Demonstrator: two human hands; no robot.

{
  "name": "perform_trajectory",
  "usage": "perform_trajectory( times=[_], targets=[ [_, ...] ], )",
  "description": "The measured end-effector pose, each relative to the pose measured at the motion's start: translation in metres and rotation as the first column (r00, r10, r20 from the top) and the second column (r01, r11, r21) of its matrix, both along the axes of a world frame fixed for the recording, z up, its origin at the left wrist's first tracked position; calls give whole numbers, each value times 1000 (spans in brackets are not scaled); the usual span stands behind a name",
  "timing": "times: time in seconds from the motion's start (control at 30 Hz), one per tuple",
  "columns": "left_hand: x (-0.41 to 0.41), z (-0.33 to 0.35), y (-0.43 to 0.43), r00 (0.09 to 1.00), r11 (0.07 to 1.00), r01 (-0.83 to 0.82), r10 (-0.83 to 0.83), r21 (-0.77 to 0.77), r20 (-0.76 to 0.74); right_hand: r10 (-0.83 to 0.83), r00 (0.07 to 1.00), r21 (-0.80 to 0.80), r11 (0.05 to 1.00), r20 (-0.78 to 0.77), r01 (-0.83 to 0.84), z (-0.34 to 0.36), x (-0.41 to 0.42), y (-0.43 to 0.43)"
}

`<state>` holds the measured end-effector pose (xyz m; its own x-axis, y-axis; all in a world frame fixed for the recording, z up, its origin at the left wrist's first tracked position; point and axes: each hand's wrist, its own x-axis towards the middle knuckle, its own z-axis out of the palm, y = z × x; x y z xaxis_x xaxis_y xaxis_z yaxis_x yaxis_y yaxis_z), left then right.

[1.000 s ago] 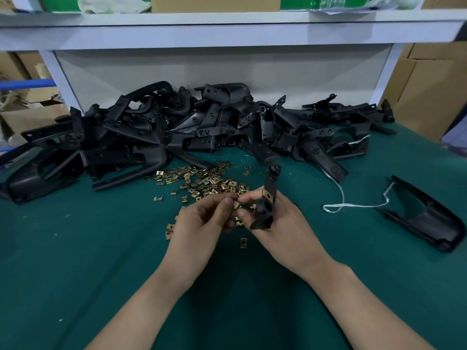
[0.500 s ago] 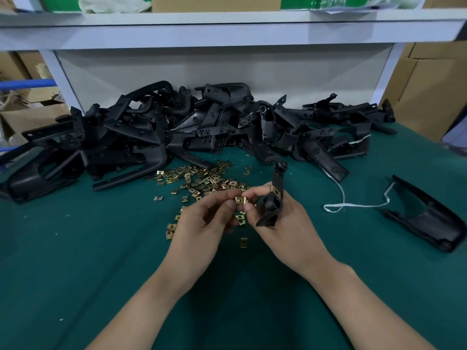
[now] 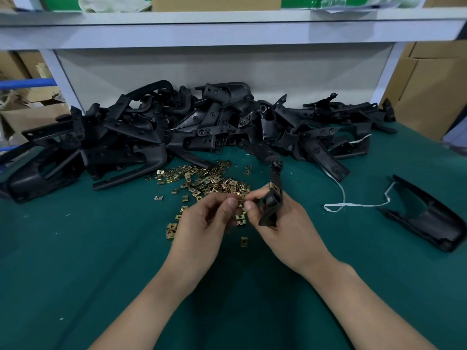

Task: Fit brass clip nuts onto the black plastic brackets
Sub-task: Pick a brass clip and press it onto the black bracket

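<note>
Left grip [image 3: 202, 223]: pinching one brass clip nut [image 3: 240, 197] between thumb and fingertip, presenting it for fitting.
Right grip [image 3: 285, 223]: clasping a black bracket [image 3: 271, 205] upright, thumb meeting the nut; a fitted clip [image 3: 275, 187] is already sitting on it.
Loose nuts [image 3: 209, 183]: lying mid worktop [image 3: 75, 248], within reach.
Bracket heap [image 3: 202, 130]: waiting along the back edge.

This is a factory assembly bench. A green felt-topped worktable [image 3: 75, 274] carries a heap of black moulded plastic brackets [image 3: 177, 132] and loose small brass clip nuts [image 3: 209, 183]. A white shelf [image 3: 227, 34] runs overhead, with brown cardboard cartons [image 3: 429, 92] stacked alongside.
</note>
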<state>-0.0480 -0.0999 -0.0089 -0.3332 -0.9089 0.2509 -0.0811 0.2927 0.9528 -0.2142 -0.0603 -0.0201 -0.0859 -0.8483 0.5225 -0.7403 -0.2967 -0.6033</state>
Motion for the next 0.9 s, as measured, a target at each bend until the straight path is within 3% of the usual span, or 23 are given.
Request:
perform_trajectory(
  times=[0.4,0.63,0.9],
  targets=[
    [-2,2,1,994,984,105,-103,141,-25,34,999,41,999,13,-34,5,0,4],
    [-1,3,-1,996,983,71,-59,171,-71,67,993,22,997,98,-69,5,0,5],
    [-2,1,-2,994,978,64,-46,196,-97,45,997,8,999,63,-46,4,2,2]
  ],
)
